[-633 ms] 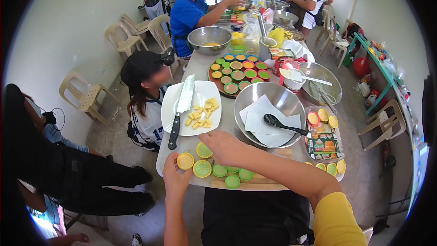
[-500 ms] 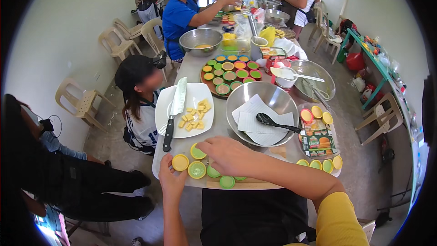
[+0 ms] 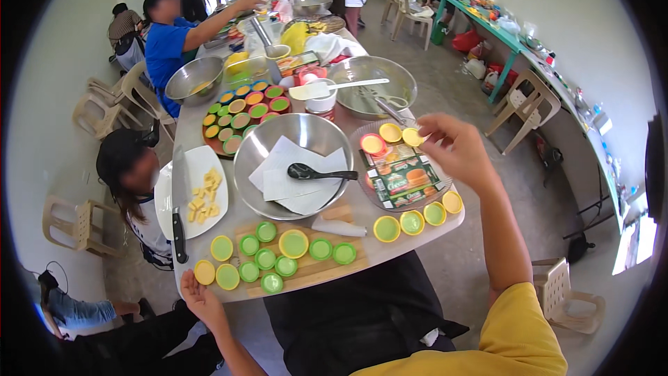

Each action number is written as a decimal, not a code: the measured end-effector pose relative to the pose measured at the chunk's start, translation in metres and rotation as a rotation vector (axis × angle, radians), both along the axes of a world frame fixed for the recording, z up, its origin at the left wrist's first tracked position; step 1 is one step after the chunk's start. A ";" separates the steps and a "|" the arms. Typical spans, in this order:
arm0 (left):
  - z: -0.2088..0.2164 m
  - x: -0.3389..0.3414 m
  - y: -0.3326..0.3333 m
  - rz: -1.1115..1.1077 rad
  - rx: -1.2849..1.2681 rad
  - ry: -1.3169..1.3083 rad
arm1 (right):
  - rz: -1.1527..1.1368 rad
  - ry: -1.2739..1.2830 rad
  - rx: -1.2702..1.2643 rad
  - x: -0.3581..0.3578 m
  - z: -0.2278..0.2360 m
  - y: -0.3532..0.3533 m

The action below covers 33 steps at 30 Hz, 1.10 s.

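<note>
My right hand [image 3: 454,147] is at a yellow baking cup [image 3: 412,137] on the right, its thumb and fingers closed around the cup's right edge. That cup sits on a clear glass plate [image 3: 433,193] with another yellow cup [image 3: 390,132], a pink-rimmed cup [image 3: 373,144] and flattened green food boxes [image 3: 403,177]. My left hand [image 3: 202,301] rests at the table's front left edge, fingers apart, beside a yellow cup [image 3: 204,272] with a tan inside. Several small cups with green filling [image 3: 265,259] stand on and beside the wooden board [image 3: 316,264].
A steel bowl [image 3: 243,181] holds white paper and a black spoon [image 3: 320,173]. A knife [image 3: 179,226] lies along a white plate [image 3: 167,188] with pale yellow cubes. Filled cups stand in a row [image 3: 412,222] at front right. A seated person [image 3: 129,181] is at the left.
My right hand has moved from the green-filled cups at the left to the glass plate at the right. My left hand stays by the tan-bottomed cup. The view has turned right.
</note>
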<state>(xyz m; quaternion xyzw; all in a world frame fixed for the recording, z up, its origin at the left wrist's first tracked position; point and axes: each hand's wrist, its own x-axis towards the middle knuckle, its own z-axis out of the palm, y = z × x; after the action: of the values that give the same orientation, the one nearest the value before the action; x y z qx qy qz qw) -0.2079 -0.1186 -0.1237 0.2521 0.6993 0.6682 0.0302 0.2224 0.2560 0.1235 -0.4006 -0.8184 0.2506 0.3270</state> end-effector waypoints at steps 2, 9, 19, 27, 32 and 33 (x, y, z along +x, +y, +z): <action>0.004 0.012 0.014 0.025 0.003 0.017 | -0.156 0.004 -0.042 0.036 -0.024 0.038; 0.014 0.030 0.017 0.099 -0.063 -0.013 | -0.196 -0.196 0.026 0.052 -0.099 0.107; 0.124 0.115 0.047 0.260 -0.216 0.429 | -0.191 -0.430 0.130 0.049 -0.125 0.147; 0.211 0.227 0.185 -0.290 -0.139 0.601 | -0.202 -0.437 0.086 0.049 -0.122 0.143; 0.213 0.284 0.290 -0.576 -0.157 0.580 | -0.175 -0.369 0.068 0.049 -0.126 0.137; 0.205 0.291 0.314 -0.609 -0.214 0.620 | -0.176 -0.383 0.021 0.055 -0.124 0.136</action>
<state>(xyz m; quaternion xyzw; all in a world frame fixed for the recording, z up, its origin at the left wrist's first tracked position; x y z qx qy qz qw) 0.0833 0.1953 0.0809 0.6303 0.6345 0.4456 0.0403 0.2773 0.3916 -0.0008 -0.5073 -0.8301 0.1318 0.1904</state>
